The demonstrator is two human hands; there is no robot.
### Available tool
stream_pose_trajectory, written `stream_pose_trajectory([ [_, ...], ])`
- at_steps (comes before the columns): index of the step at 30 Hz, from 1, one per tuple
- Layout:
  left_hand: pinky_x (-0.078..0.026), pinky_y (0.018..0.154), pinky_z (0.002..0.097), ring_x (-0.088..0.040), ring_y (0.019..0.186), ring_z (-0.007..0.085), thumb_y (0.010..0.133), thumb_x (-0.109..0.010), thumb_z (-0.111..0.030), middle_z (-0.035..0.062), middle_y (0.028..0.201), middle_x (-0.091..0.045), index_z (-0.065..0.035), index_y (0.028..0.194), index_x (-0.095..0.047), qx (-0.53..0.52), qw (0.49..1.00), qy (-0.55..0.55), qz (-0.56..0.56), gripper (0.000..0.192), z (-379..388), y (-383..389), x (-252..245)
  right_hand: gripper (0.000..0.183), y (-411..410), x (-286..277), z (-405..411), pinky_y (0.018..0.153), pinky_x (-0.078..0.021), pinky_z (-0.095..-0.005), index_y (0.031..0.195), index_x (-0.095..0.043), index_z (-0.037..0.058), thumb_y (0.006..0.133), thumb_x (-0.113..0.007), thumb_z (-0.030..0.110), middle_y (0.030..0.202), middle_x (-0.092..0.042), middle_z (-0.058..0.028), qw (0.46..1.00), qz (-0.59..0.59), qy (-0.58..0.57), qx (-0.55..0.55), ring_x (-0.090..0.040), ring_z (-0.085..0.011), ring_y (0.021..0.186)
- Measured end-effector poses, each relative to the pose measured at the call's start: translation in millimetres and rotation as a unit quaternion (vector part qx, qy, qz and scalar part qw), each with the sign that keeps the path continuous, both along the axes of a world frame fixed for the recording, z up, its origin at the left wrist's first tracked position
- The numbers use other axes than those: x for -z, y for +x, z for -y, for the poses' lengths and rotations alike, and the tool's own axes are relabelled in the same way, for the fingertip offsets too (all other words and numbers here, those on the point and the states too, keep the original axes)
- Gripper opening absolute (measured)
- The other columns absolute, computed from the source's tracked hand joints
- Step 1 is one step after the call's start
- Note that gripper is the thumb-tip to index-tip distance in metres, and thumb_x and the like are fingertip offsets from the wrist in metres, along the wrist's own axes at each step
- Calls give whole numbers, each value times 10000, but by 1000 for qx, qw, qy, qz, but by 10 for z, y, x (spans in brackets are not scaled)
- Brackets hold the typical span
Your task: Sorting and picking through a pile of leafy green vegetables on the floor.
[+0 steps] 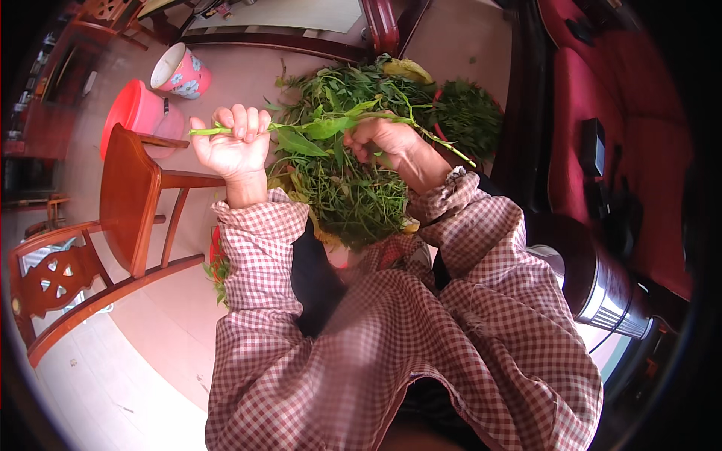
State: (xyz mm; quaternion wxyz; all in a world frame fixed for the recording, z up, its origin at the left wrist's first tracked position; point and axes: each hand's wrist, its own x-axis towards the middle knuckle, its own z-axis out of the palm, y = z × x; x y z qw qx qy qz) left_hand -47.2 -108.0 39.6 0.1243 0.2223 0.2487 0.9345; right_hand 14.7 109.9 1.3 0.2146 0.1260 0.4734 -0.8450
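Observation:
My left hand (234, 138) is closed around one end of a green leafy stem (327, 127), whose cut tip sticks out to the left. At the stem's other part, my right hand (383, 141) has its fingers curled at the leaves and stalk; a thin bare end of stalk reaches past the wrist to the lower right. Both hands are raised over a large heap of leafy green stems (361, 197). Yellow sacking (409, 69) shows at the heap's edge. Right of the heap, a red basket (439, 121) holds more green leaves.
A wooden chair (132, 197) stands at the left. Behind it are a pink tub (121, 113) and a flowered pink bucket (194, 79). A low table with a dark wooden frame (271, 44) is at the top. A red-cushioned seat (575, 129) lies along the right, near a metallic bin (612, 307).

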Motion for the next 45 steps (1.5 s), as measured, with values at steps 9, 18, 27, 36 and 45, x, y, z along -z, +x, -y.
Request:
stream_pose_trajectory([
  [9, -247, 557, 302, -305, 497, 143, 833, -370, -467, 39, 525, -398, -57, 683, -585, -37, 999, -22, -22, 487, 112, 97, 44, 96, -25, 52, 48, 467, -361, -265, 714, -571, 6, 649, -522, -46, 665, -546, -55, 996, -6, 28, -80, -450, -121, 494],
  [18, -251, 512, 298, -312, 460, 150, 843, -337, -392, 49, 480, -403, -65, 594, -553, -146, 988, -30, 35, 464, 122, 371, -52, 125, -13, 208, 141, 429, -377, -282, 757, -555, 32, 662, -522, -42, 665, -547, -70, 987, -47, 135, -73, -466, -141, 491],
  [27, -248, 547, 311, -277, 467, 167, 745, -475, -450, 58, 469, -338, -70, 545, -483, -289, 944, 39, 156, 429, 429, 656, -121, 229, 5, 244, 110, 520, -372, -275, 893, -572, 1, 679, -518, -58, 686, -526, -59, 992, 34, 102, -71, -470, -138, 555],
  [36, -307, 554, 311, -363, 496, 167, 796, -427, -397, 44, 519, -398, -85, 568, -439, -524, 841, -74, 116, 387, 1285, 1089, -122, 156, -79, 570, 80, 415, -330, -270, 744, -598, -43, 602, -550, -84, 622, -520, -83, 994, 24, 87, 69, -452, -152, 489],
  [45, -337, 544, 300, -410, 564, 135, 854, -447, -268, 40, 560, -421, -16, 630, -491, -750, 456, -458, 140, 340, 2213, 2186, 444, 296, -96, 468, 43, 487, -389, -285, 968, -544, -56, 678, -559, 0, 687, -538, -68, 996, -2, 84, -4, -497, -160, 568],
])
